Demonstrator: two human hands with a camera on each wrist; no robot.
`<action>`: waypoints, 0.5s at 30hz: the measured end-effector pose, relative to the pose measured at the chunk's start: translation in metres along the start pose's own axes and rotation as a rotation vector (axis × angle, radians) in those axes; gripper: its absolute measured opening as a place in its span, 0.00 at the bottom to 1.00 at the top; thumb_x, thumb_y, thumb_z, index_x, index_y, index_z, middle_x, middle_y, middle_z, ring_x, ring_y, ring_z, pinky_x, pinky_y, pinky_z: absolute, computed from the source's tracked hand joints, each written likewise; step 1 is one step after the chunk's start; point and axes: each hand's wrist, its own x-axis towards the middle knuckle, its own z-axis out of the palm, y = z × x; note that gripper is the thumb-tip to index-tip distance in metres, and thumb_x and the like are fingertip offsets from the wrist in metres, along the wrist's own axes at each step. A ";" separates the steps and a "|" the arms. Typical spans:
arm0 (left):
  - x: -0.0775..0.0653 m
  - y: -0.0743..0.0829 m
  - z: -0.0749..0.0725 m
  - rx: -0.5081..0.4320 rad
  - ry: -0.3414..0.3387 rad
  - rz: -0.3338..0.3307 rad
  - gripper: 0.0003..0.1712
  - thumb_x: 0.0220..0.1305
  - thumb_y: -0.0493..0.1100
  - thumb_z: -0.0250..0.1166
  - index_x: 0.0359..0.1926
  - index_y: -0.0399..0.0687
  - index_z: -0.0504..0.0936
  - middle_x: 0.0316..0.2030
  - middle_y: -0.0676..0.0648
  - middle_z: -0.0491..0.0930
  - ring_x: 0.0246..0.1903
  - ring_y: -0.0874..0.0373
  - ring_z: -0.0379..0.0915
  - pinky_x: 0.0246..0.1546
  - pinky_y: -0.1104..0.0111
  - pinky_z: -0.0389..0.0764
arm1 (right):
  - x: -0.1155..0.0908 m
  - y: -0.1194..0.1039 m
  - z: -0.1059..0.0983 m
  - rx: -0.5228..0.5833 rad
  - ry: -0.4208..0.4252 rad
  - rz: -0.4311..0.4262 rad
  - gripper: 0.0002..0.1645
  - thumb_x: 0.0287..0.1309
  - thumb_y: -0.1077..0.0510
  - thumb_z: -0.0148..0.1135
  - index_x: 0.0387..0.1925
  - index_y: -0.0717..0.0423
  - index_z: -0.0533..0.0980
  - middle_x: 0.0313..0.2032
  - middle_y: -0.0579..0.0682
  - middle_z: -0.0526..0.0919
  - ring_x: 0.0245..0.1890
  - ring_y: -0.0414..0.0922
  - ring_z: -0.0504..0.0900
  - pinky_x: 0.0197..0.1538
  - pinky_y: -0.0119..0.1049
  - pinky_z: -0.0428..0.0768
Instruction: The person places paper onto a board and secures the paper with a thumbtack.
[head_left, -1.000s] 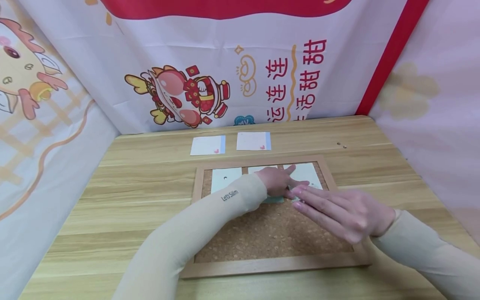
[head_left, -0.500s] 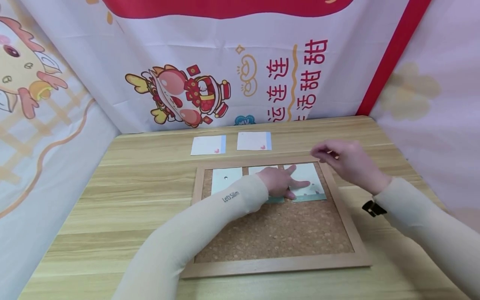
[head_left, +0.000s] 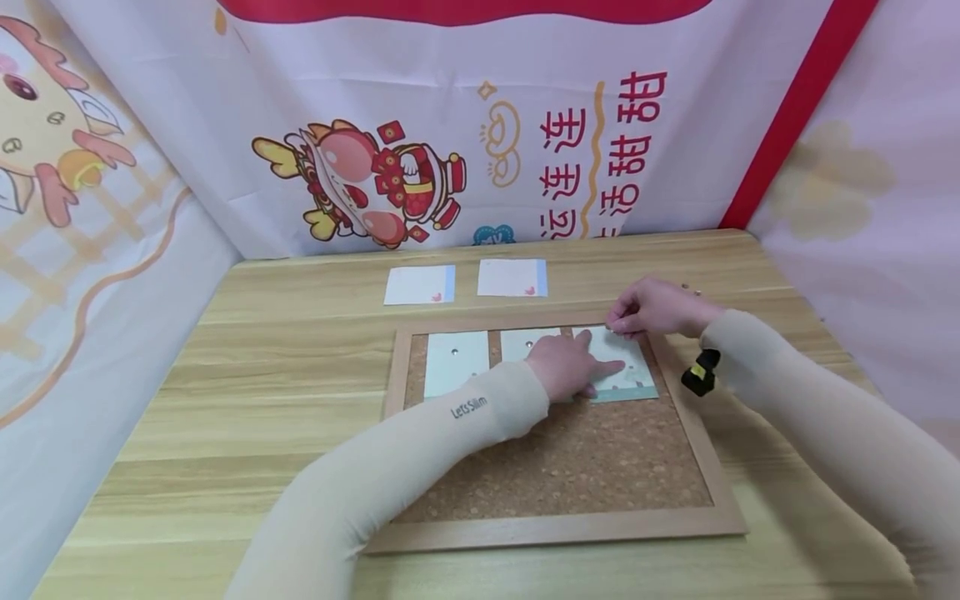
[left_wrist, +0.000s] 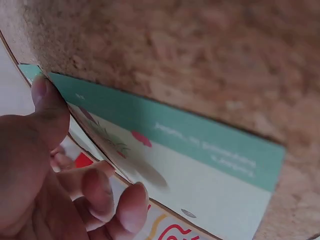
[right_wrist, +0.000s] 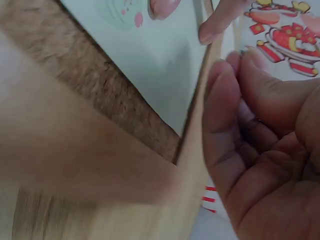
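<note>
My left hand [head_left: 564,367] rests with spread fingers on the right-hand pale green card [head_left: 626,354], which lies at the upper right of the cork board [head_left: 570,467]. In the left wrist view, the thumb [left_wrist: 47,95] lies at that card's corner. My right hand [head_left: 652,307] is at the same card's top edge, and its thumb and finger pinch a tiny thumbtack [right_wrist: 244,51], mostly hidden by the fingertips. To the left lie a middle card [head_left: 513,335] and a left card [head_left: 456,375], each bearing a silvery tack.
Two white note cards [head_left: 420,285] lie behind the wood-framed board. Small loose tacks [head_left: 698,292] rest on the table beyond my right wrist. A black strap device [head_left: 701,372] hangs at that wrist. Printed cloth [head_left: 450,67] walls the table's back and sides.
My right hand has gone from the right-hand card to beyond the frame's right corner, then back left to that card's top edge. The left hand has stayed on the card.
</note>
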 end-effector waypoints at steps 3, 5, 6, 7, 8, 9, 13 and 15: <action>0.000 0.001 0.001 0.027 -0.008 0.016 0.37 0.69 0.62 0.53 0.76 0.82 0.50 0.73 0.38 0.58 0.30 0.59 0.72 0.22 0.69 0.73 | 0.011 0.004 0.002 0.017 -0.045 0.037 0.07 0.64 0.62 0.64 0.40 0.62 0.84 0.31 0.50 0.83 0.30 0.44 0.79 0.36 0.39 0.81; 0.000 0.000 0.001 0.009 -0.018 0.020 0.37 0.70 0.61 0.52 0.76 0.81 0.49 0.74 0.38 0.54 0.27 0.60 0.71 0.20 0.70 0.71 | 0.015 0.003 0.003 0.031 -0.068 0.066 0.07 0.64 0.64 0.63 0.41 0.63 0.84 0.30 0.51 0.83 0.29 0.43 0.79 0.35 0.38 0.81; 0.001 0.000 0.002 0.001 -0.022 0.025 0.37 0.70 0.61 0.52 0.76 0.81 0.49 0.75 0.38 0.53 0.26 0.60 0.71 0.19 0.70 0.70 | 0.017 0.003 0.003 0.034 -0.079 0.079 0.07 0.65 0.65 0.62 0.41 0.64 0.84 0.30 0.51 0.83 0.29 0.43 0.79 0.35 0.37 0.81; 0.001 -0.001 0.002 -0.009 -0.025 0.030 0.37 0.70 0.60 0.52 0.76 0.81 0.48 0.75 0.38 0.51 0.26 0.60 0.71 0.19 0.71 0.70 | 0.019 0.002 0.003 0.033 -0.089 0.090 0.07 0.65 0.66 0.62 0.41 0.64 0.84 0.30 0.51 0.83 0.29 0.43 0.79 0.35 0.37 0.81; 0.001 -0.002 0.003 -0.020 -0.030 0.033 0.37 0.71 0.60 0.51 0.76 0.80 0.47 0.76 0.38 0.50 0.26 0.60 0.71 0.19 0.71 0.69 | 0.020 0.001 0.003 0.034 -0.097 0.107 0.07 0.65 0.67 0.61 0.40 0.64 0.84 0.29 0.51 0.83 0.28 0.43 0.79 0.35 0.37 0.81; 0.001 -0.002 0.003 -0.029 -0.030 0.036 0.37 0.70 0.60 0.51 0.76 0.80 0.48 0.76 0.38 0.49 0.26 0.60 0.71 0.19 0.71 0.69 | 0.021 0.000 0.003 0.030 -0.104 0.116 0.08 0.65 0.68 0.60 0.40 0.64 0.84 0.29 0.51 0.83 0.28 0.43 0.79 0.35 0.37 0.81; 0.000 -0.004 0.003 -0.038 -0.020 0.046 0.37 0.70 0.60 0.51 0.76 0.80 0.48 0.76 0.38 0.49 0.28 0.60 0.71 0.19 0.72 0.68 | 0.027 -0.007 0.003 -0.015 -0.130 0.128 0.09 0.63 0.72 0.58 0.37 0.64 0.84 0.27 0.50 0.83 0.26 0.42 0.79 0.33 0.36 0.80; -0.001 -0.004 0.003 -0.036 -0.010 0.050 0.37 0.70 0.60 0.51 0.76 0.79 0.49 0.76 0.38 0.50 0.29 0.60 0.71 0.18 0.72 0.67 | 0.030 -0.009 0.003 -0.041 -0.144 0.133 0.09 0.62 0.72 0.58 0.35 0.64 0.84 0.26 0.49 0.83 0.25 0.42 0.79 0.31 0.35 0.80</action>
